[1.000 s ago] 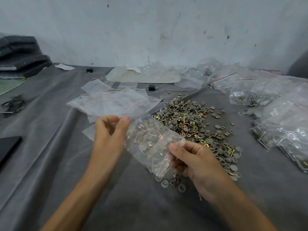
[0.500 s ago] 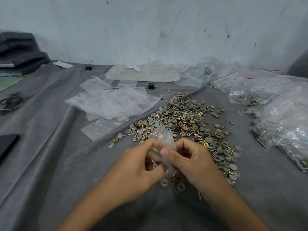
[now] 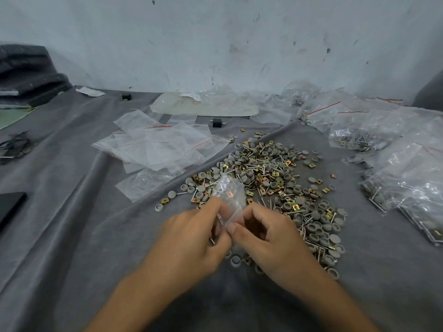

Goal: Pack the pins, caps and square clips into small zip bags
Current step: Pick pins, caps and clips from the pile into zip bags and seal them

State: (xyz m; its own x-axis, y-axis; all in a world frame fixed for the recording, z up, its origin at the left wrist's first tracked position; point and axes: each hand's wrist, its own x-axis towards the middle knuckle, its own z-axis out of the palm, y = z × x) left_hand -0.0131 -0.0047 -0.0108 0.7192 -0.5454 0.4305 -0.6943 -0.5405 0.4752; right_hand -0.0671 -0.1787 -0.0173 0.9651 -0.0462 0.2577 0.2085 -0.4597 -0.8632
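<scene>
Left hand (image 3: 191,238) and right hand (image 3: 271,238) are meeting over the grey cloth (image 3: 72,236), partly covering a few loose caps (image 3: 235,260) lying just beneath them. Both are curling fingers and thumbs onto the near end of one small zip bag (image 3: 229,192) — pinching it between them. Bag is crumpling, long axis running up and away from the person, free end tipping slightly left. Behind it the pile of pins, caps and square clips (image 3: 275,178) is spreading out; empty bags (image 3: 163,149) are lying beyond to the left, filled bags (image 3: 407,178) to the right.

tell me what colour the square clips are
The square clips are brassy gold; head view shows them best.
</scene>
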